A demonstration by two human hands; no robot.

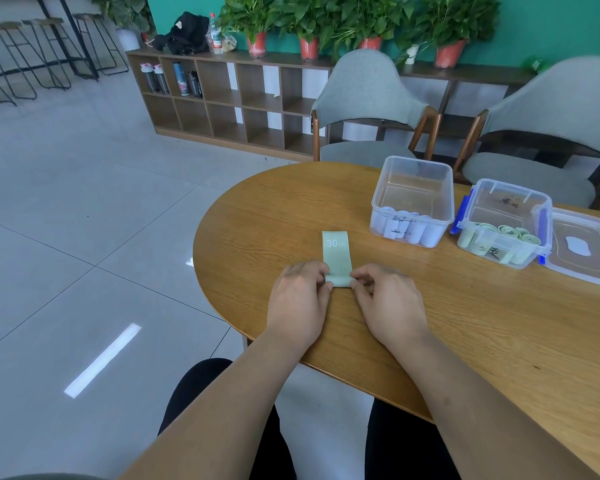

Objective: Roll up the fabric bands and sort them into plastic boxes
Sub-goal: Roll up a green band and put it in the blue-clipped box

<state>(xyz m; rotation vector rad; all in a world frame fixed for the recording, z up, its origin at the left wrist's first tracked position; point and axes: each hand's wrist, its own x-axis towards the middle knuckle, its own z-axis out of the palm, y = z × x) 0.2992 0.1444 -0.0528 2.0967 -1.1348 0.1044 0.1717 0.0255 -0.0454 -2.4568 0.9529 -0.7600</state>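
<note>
Tabletop [465, 323] is carrying two boxes [413, 174] already holding rolls [404, 230], while I'm pinching the flat green band's [336, 254] near end with left hand [300, 299] and right hand [387, 299], fingers curled, just starting its roll.

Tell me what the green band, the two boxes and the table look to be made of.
Green band: soft matte fabric, probably; it curls into a roll and bears printed 30 LB.
Box with white rolls and box with green rolls: clear glossy plastic; contents show through the walls.
Table: wood or wood-look laminate, satin; grain lines show.
</note>
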